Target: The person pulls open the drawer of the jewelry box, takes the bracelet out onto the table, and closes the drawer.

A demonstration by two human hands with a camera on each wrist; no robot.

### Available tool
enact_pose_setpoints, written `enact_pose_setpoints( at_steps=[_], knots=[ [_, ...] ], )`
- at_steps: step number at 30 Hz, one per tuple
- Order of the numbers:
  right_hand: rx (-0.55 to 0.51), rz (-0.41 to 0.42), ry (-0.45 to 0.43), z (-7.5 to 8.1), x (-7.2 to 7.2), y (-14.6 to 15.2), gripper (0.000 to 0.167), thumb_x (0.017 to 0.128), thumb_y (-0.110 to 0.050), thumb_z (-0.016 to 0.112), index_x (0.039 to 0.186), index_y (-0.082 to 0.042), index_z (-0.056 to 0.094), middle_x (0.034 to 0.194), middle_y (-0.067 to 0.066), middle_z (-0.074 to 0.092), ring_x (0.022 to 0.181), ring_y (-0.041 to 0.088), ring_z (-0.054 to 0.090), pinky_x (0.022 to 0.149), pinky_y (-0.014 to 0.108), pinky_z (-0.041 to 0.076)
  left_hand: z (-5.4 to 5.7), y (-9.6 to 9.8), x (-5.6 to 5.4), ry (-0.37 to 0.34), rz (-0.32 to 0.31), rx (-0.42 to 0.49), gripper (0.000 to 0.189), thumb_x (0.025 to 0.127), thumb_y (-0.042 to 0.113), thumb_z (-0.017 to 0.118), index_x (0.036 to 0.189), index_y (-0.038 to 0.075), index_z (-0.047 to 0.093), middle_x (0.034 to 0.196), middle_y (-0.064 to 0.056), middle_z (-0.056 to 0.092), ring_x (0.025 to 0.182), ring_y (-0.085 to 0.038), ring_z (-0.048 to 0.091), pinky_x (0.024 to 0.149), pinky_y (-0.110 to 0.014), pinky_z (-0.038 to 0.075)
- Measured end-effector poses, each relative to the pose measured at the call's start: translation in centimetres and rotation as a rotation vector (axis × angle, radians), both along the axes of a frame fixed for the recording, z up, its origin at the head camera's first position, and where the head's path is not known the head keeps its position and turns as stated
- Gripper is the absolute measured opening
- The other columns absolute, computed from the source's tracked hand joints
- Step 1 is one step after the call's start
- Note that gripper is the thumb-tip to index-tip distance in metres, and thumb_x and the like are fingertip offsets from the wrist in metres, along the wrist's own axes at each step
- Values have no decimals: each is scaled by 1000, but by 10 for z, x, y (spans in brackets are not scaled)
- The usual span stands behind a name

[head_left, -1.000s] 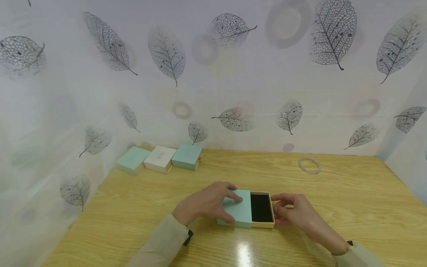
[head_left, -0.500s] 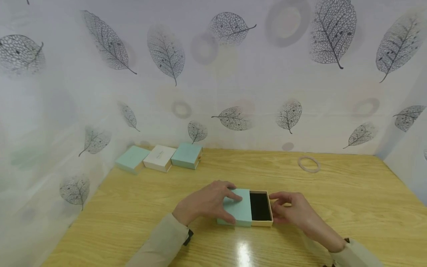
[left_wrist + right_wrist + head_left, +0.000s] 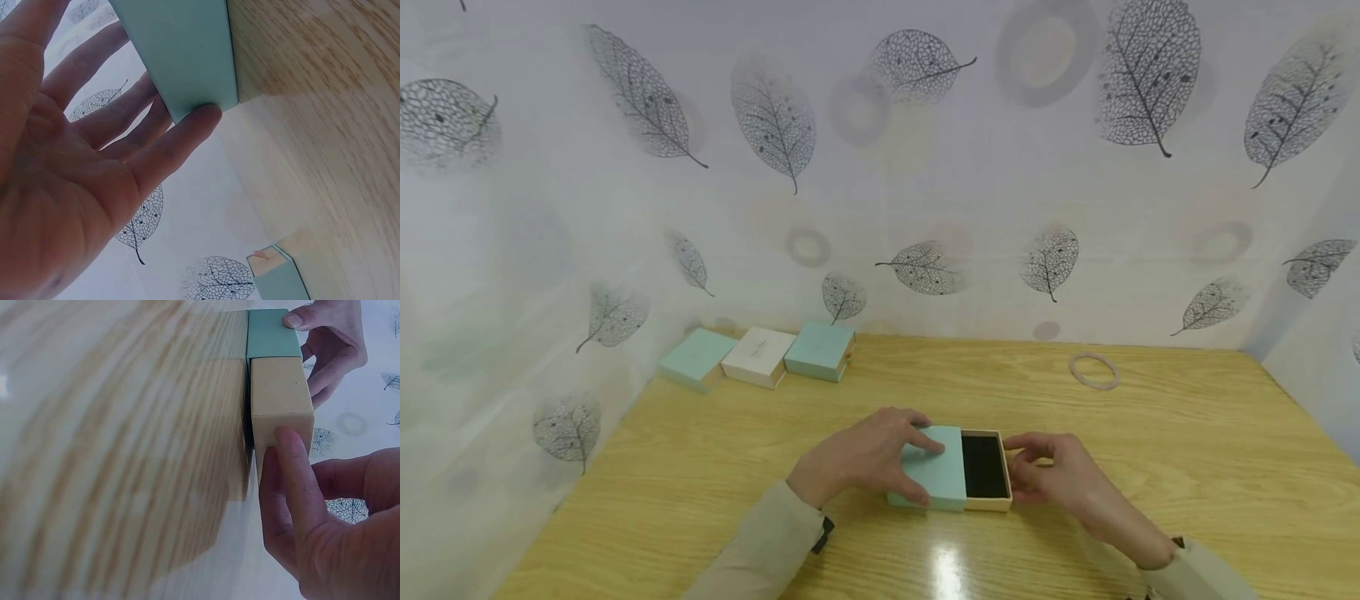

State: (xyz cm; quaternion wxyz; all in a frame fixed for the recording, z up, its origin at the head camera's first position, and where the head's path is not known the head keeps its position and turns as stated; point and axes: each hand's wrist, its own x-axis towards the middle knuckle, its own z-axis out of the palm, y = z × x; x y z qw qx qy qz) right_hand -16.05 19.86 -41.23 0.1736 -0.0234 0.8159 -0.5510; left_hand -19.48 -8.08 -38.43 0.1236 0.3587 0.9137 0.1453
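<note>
Here, pictured at the near middle of a yellow wood-grain table (image 3: 1037,404): a flat, square, pale mint-green box sleeve (image 3: 947,475), with a shallow cream tray (image 3: 988,504) jutting from its right side and a flat black lining (image 3: 983,467) on show inside. Gripped from the left by a bare left hand (image 3: 868,457), with the thumb at the near edge, one finger laid across the top and others reaching toward the far edge. Touched at the tray's right end by a bare right hand (image 3: 1067,482), with fingers loosely bent and, in the right wrist view, one fingertip pressed to the end wall. Set apart from each other, on opposite ends of the box. Dressed at both wrists in beige cuffs (image 3: 775,533). Lined up at the far left, side by side: a pale mint-green square box (image 3: 700,358), a white square box (image 3: 760,354) with small, illegible lettering and a blue-green square box (image 3: 822,350). Lying flat at the far right, well apart from the rest: a thin, pale pinkish ring (image 3: 1097,387). Hung behind, with a print of dark skeleton leaves: a whitish backdrop (image 3: 917,200).
</note>
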Motion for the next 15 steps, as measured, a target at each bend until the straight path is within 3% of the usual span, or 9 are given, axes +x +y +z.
enact_pose_setpoints(
  at_steps=[15],
  knots=[
    [-27,30,23,-2,0,-2,41,98,4,54,137,16,51,102,17,64,89,23,73,72,34,65,1,0,0,-11,8,-6,60,78,46,88,132,27,71,152,-6,56,142,-26,51,119,-40,42]
  ],
)
